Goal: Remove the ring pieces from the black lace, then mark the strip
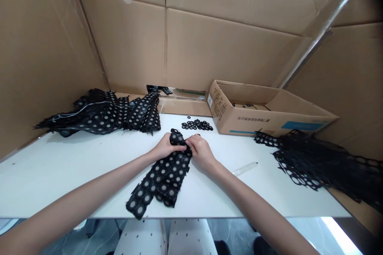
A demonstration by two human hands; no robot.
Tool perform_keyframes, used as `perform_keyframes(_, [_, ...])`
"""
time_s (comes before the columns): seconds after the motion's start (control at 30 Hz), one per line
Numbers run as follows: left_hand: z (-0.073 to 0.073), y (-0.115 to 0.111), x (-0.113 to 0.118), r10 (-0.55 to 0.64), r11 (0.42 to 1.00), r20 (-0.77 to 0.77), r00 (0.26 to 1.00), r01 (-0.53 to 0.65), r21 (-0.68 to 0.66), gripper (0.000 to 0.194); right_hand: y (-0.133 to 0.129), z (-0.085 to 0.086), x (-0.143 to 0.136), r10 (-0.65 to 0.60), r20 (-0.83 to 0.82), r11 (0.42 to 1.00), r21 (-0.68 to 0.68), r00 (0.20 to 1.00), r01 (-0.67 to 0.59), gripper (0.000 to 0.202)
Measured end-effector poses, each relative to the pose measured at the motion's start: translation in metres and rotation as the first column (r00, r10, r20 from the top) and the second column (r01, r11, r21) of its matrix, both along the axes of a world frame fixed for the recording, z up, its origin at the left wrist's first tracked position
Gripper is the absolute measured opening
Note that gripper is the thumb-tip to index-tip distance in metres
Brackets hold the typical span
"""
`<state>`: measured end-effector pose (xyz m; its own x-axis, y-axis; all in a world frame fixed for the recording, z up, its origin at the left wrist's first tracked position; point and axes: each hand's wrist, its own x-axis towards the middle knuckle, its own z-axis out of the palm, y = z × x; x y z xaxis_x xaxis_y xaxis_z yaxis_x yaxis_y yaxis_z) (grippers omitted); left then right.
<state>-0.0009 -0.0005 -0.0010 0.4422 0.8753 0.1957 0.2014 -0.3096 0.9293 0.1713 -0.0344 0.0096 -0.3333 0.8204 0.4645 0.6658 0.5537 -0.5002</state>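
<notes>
A black rubber sheet (170, 175) patterned with round rings lies folded and slanted toward the table's front edge. At its upper end my left hand (164, 146) is closed on it, thumb laid across the top. My right hand (201, 150) pinches the same sheet at its upper right edge, close to the left thumb. What lies between the right fingertips is partly hidden. Just beyond my hands, a pile of small loose black rings (197, 125) is spread on the white table (89, 167). A clear pen-like tool (245, 168) with a dark tip rests right of my right forearm.
A bundle of ring-patterned black sheets (110, 113), tied with white string, lies at the back left. An open cardboard box (248, 121) with some rings inside stands at the back right. Black sheets with punched-out holes (314, 159) hang over the right edge. Cardboard walls (125, 44) enclose the table.
</notes>
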Motion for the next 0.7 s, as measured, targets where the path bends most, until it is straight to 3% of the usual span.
perform_keyframes(0.1, [0.001, -0.001, 0.001, -0.013, 0.999, 0.019, 1.000, 0.013, -0.033, 0.028, 0.008, -0.002, 0.004, -0.121, -0.150, 0.992, -0.059, 0.981, 0.113, 0.034])
perform_keyframes(0.2, [0.001, -0.002, 0.002, -0.031, 0.995, 0.067, 0.997, 0.037, -0.092, 0.040, 0.023, -0.001, 0.022, -0.308, -0.419, 0.951, -0.154, 0.854, 0.267, 0.037])
perform_keyframes(0.23, [0.001, -0.002, 0.003, -0.024, 0.993, 0.080, 0.997, 0.034, -0.115, 0.043, 0.028, 0.000, 0.028, -0.361, -0.468, 0.933, -0.187, 0.807, 0.309, 0.037])
perform_keyframes(0.3, [0.001, -0.001, 0.003, 0.015, 0.987, 0.089, 0.996, -0.001, -0.163, 0.047, 0.034, 0.000, 0.037, -0.400, -0.469, 0.916, -0.226, 0.787, 0.331, 0.035])
perform_keyframes(0.43, [0.002, 0.000, 0.002, 0.073, 0.967, 0.097, 0.993, -0.047, -0.252, 0.044, 0.033, -0.004, 0.037, -0.335, -0.308, 0.938, -0.199, 0.890, 0.284, 0.019])
perform_keyframes(0.53, [0.003, 0.000, 0.001, 0.090, 0.958, 0.137, 0.986, -0.048, -0.283, 0.047, 0.027, -0.001, 0.031, -0.258, -0.281, 0.966, -0.082, 0.924, 0.244, 0.022])
perform_keyframes(0.6, [0.002, -0.001, 0.001, 0.092, 0.957, 0.151, 0.984, -0.046, -0.286, 0.049, 0.022, 0.006, 0.030, -0.143, -0.312, 0.989, -0.018, 0.939, 0.144, 0.024])
perform_keyframes(0.7, [0.001, -0.001, 0.000, 0.059, 0.965, 0.157, 0.986, -0.016, -0.260, 0.048, 0.016, 0.014, 0.028, 0.018, -0.318, 0.999, -0.033, 0.948, -0.030, 0.031])
